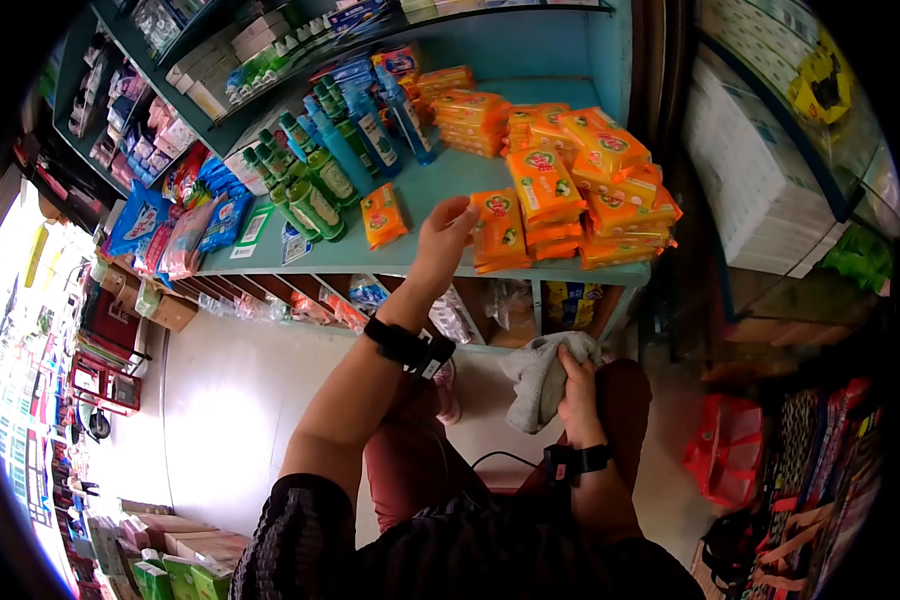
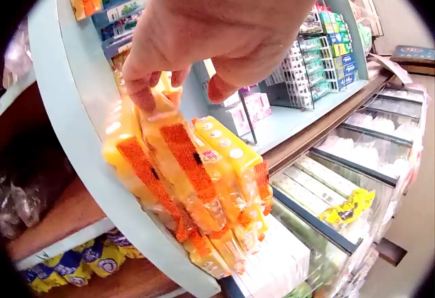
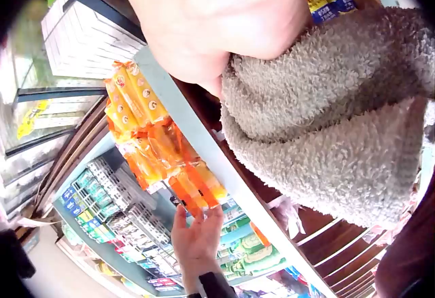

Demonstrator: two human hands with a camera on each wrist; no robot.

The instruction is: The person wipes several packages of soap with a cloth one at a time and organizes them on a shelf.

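One orange pack (image 1: pixel 501 235) | left hand (image 1: pixel 442 243) touching, grip unclear | right hand (image 1: pixel 578 391) holding grey towel (image 1: pixel 536 384) | label (image 1: pixel 497 207) unreadable

There are two wristbands (image 1: pixel 395 343), one grey cloth (image 1: pixel 538 382) and probably over a dozen orange packets (image 1: pixel 545 185).

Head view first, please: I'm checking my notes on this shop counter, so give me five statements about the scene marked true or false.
1. The right hand holds a grey cloth. True.
2. One orange pack lies apart from the others, beside the green bottles. True.
3. The left hand grips one of the green bottles. False: its fingers are at the stacked orange packs.
4. The grey cloth lies spread on the counter. False: it is in the right hand, in front of the counter.
5. Only the left wrist has a black strap. False: both wrists do.
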